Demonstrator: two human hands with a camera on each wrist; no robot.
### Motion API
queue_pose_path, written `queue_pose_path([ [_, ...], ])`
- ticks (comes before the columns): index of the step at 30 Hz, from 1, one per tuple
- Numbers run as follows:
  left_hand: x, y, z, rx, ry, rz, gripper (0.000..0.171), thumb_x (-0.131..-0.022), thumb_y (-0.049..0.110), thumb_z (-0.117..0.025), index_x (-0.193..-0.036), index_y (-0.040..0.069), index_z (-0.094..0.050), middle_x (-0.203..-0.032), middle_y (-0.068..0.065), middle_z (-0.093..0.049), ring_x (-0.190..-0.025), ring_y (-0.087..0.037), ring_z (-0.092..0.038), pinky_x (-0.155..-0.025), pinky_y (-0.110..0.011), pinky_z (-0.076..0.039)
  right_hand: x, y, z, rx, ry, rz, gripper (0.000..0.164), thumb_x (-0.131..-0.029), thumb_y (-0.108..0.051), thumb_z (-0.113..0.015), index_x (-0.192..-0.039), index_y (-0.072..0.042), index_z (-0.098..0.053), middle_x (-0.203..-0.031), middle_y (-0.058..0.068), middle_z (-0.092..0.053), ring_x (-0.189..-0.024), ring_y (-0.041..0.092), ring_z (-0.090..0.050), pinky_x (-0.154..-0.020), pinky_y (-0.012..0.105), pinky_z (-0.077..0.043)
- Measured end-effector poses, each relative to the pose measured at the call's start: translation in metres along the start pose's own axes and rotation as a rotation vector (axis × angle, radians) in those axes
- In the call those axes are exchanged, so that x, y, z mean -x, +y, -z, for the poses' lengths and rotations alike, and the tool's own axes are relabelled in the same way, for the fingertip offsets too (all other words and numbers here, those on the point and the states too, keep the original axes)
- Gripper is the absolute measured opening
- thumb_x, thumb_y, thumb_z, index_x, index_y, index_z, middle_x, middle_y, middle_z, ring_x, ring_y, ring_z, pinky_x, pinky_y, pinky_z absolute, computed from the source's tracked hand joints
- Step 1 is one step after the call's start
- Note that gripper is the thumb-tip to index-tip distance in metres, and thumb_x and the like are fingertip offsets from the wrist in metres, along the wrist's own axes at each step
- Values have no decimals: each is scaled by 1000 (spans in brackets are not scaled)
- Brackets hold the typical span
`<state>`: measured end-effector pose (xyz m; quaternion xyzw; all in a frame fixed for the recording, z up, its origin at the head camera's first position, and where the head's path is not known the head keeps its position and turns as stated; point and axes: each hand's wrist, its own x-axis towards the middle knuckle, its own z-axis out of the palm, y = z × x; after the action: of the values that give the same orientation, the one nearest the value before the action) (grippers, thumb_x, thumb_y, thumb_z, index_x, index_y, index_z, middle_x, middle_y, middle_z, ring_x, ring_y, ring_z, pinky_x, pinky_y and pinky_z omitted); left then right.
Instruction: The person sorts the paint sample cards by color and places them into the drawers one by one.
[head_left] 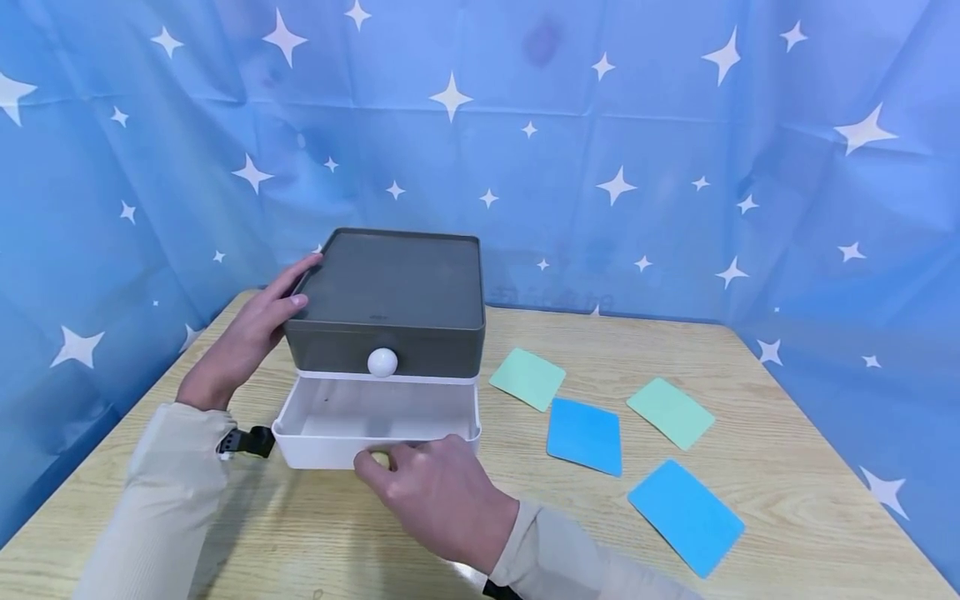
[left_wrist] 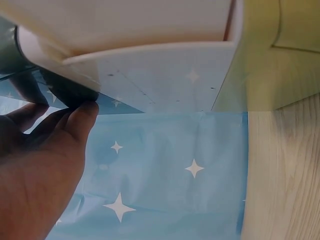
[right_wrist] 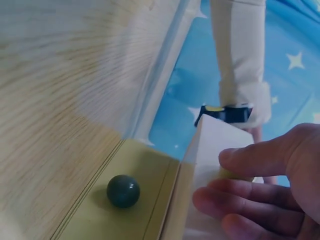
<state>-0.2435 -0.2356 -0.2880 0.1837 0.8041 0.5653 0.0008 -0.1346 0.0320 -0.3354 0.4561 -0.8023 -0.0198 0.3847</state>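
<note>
A small drawer cabinet with a dark grey top stands on the table. Its grey upper drawer has a round white knob. Below that, the white drawer is pulled out, and its inside looks bare. With thumb and fingers my right hand pinches the yellow knob of this drawer. My left hand rests against the cabinet's left side, fingers stretched along it. In the right wrist view a yellow lowest tier with a dark grey knob shows; the head view hides it.
Two pale green cards and two blue cards lie on the wooden table right of the cabinet. A blue curtain with white stars hangs behind and along the sides. Each wrist carries a dark strapped device.
</note>
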Motion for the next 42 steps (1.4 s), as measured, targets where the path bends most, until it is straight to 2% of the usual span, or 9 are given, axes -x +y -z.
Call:
queue_pose_path([
  [2,0,0,0,-4,1,-3,58,-108,38,-36,-162,36,-16,-171,-5,-3,-154,-42,-13,-118,-70,-16,0,-2,3,-3,-13,5,18,-82,-8,-69,-91,-23,-66,-64,-10,-63,-49,4,-47,-40,19,-28],
  [9,0,1,-1,-8,2,-13,58,-108,39,-35,-162,35,-15,-171,-5,-2,-154,-41,-12,-118,-70,-16,2,-6,9,7,-1,19,19,-80,-8,-71,-91,-22,-66,-62,-11,-61,-49,4,-48,-40,19,-33],
  [17,-1,1,-2,-6,4,-18,58,-108,39,-34,-162,35,-15,-172,-4,-1,-155,-41,-10,-118,-71,-14,3,-12,14,15,-20,3,16,-82,-9,-70,-92,-22,-67,-67,-9,-67,-56,6,-59,-45,22,-47],
  [27,0,-1,-3,-21,6,-20,58,-108,39,-33,-162,34,-14,-172,-5,-1,-155,-43,-10,-118,-72,-13,6,-16,14,27,12,-15,18,-80,-7,-67,-90,-22,-67,-64,-8,-62,-59,9,-58,-47,25,-40],
  [32,1,-1,-3,-23,5,-18,58,-108,39,-33,-162,35,-13,-172,-5,-1,-155,-43,-10,-118,-73,-13,7,-18,17,17,-8,-23,18,-81,-9,-68,-92,-23,-68,-68,-8,-64,-63,9,-62,-53,28,-46],
  [36,1,-1,-3,-21,4,-16,58,-108,40,-33,-162,35,-13,-172,-5,-1,-155,-42,-9,-118,-73,-12,6,-16,27,-49,-43,-30,24,-82,-11,-70,-101,-26,-69,-81,-8,-69,-75,8,-64,-62,30,-53],
  [40,2,-1,-4,-24,5,-16,58,-108,40,-32,-162,35,-13,-172,-4,0,-155,-42,-7,-118,-73,-12,8,-2,50,-191,-119,20,29,-82,-25,-78,-109,-28,-67,-74,-13,-65,-68,1,-59,-54,17,-46],
  [42,2,-1,-4,-24,5,-19,58,-108,40,-32,-162,35,-13,-172,-4,0,-155,-42,-8,-118,-73,-12,11,9,64,-300,-149,43,34,-82,-31,-81,-113,-28,-66,-72,-15,-65,-65,-2,-60,-52,12,-42],
])
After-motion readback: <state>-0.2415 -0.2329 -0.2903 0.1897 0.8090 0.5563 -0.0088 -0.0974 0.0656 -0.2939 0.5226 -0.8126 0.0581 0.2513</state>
